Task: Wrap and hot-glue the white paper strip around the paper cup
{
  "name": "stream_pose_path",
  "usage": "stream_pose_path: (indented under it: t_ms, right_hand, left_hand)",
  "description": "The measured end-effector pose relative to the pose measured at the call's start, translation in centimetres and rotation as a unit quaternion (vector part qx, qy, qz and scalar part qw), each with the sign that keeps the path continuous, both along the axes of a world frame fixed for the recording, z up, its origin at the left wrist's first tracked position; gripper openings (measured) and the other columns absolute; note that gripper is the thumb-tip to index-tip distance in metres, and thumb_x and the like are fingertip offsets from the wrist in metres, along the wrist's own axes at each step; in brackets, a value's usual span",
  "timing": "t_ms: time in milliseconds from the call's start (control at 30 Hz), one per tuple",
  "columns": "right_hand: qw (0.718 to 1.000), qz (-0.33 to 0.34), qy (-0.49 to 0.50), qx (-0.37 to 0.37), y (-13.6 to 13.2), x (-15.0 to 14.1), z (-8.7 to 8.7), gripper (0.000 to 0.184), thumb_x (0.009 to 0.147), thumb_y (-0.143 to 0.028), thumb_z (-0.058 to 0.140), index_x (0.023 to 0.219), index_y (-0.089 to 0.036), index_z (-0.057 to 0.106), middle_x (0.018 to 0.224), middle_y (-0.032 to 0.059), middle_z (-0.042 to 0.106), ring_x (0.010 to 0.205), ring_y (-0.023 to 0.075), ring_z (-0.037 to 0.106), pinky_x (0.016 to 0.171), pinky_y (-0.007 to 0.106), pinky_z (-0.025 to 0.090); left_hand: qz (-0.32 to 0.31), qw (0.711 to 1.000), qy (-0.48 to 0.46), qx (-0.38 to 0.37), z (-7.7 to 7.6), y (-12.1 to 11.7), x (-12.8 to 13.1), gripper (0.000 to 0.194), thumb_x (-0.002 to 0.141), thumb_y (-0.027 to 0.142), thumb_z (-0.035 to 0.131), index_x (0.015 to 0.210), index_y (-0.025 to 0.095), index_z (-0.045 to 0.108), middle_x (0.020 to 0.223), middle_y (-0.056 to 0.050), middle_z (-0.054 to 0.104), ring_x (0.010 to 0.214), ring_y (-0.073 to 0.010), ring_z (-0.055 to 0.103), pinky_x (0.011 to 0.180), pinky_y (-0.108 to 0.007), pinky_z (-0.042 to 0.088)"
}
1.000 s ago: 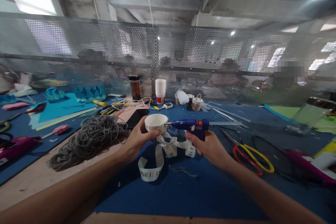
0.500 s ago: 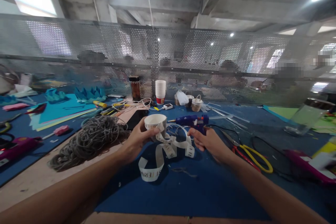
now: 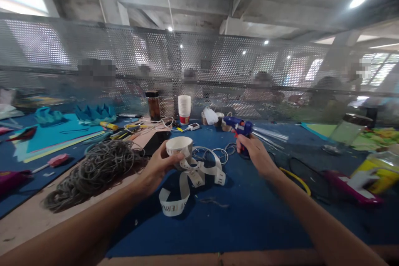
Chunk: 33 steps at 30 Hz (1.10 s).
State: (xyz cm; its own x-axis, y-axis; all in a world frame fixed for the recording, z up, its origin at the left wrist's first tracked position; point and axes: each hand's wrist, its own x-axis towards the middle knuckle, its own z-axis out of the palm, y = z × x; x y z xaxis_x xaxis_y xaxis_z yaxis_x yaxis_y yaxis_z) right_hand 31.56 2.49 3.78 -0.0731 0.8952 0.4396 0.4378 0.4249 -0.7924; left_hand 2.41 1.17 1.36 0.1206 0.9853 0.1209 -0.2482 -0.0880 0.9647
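My left hand is closed around a white paper cup, held just above the blue table cover. A white printed ribbon trails from the cup and curls on the cover below it. My right hand grips the handle of a blue glue gun, held upright further back and to the right of the cup, its nozzle pointing left. A thin white cord lies looped between the two hands.
A pile of grey string lies left of the cup. Yellow-handled scissors, a stack of paper cups, a brown jar, teal paper sheets and a clear jar sit around. A perforated metal screen backs the table; people sit behind it.
My right hand has carried the glue gun away from the cup, back and to the right, and tipped it upright. The left hand still holds the cup in place.
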Motion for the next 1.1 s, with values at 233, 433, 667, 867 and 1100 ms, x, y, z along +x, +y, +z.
stream_pose_path:
  t_ms: [233, 433, 667, 867, 1100]
  right_hand:
    - [0.888, -0.260, -0.376, 0.042, 2.3, 2.5, -1.8, 0.046, 0.102, -0.037, 0.033, 0.141, -0.014, 0.041, 0.129, 0.0189, 0.059, 0.115, 0.0322, 0.057, 0.093, 0.042, 0.039]
    - [0.836, -0.287, -0.468, -0.007, 3.8, 2.2, -5.0, 0.039, 0.100, -0.027, 0.041, 0.134, -0.011, 0.049, 0.119, 0.0202, 0.061, 0.109, 0.0327, 0.059, 0.092, 0.044, 0.037]
    - [0.819, -0.300, -0.489, -0.016, 5.1, 2.9, -6.8, 0.033, 0.098, -0.021, 0.043, 0.126, -0.009, 0.054, 0.116, 0.0224, 0.061, 0.106, 0.0331, 0.059, 0.092, 0.045, 0.038]
    - [0.831, -0.281, -0.480, -0.004, 5.0, 3.3, -6.9, 0.030, 0.094, -0.016, 0.048, 0.120, -0.005, 0.058, 0.114, 0.0244, 0.060, 0.108, 0.0354, 0.057, 0.089, 0.045, 0.041]
    - [0.887, -0.183, -0.418, 0.069, 1.9, -1.1, -2.7, 0.021, 0.100, -0.034, 0.048, 0.110, -0.020, 0.061, 0.116, 0.0086, 0.063, 0.111, 0.0221, 0.056, 0.095, 0.034, 0.041]
  left_hand:
    - [-0.012, 1.000, 0.012, -0.003, -0.3, 0.0, -0.1, 0.047, 0.071, 0.029, 0.083, 0.113, 0.023, 0.062, 0.106, -0.002, 0.068, 0.092, -0.0183, 0.066, 0.076, -0.027, 0.054]
    - [-0.020, 0.999, 0.032, -0.002, -0.3, -0.3, -0.1, 0.050, 0.071, 0.028, 0.083, 0.116, 0.023, 0.062, 0.105, -0.005, 0.069, 0.090, -0.0204, 0.067, 0.074, -0.029, 0.054]
    - [-0.032, 0.999, 0.039, -0.007, -0.4, -0.3, 0.0, 0.054, 0.071, 0.030, 0.083, 0.120, 0.024, 0.060, 0.112, -0.005, 0.068, 0.097, -0.0218, 0.066, 0.079, -0.029, 0.053]
    - [-0.032, 0.999, 0.024, -0.015, 0.1, -0.9, 0.5, 0.055, 0.069, 0.031, 0.084, 0.118, 0.022, 0.059, 0.111, -0.006, 0.067, 0.098, -0.0233, 0.065, 0.079, -0.031, 0.052]
    - [-0.035, 0.999, 0.002, 0.010, -0.6, -0.3, 0.2, 0.051, 0.070, 0.030, 0.083, 0.115, 0.023, 0.060, 0.105, -0.004, 0.067, 0.092, -0.0204, 0.064, 0.076, -0.030, 0.051]
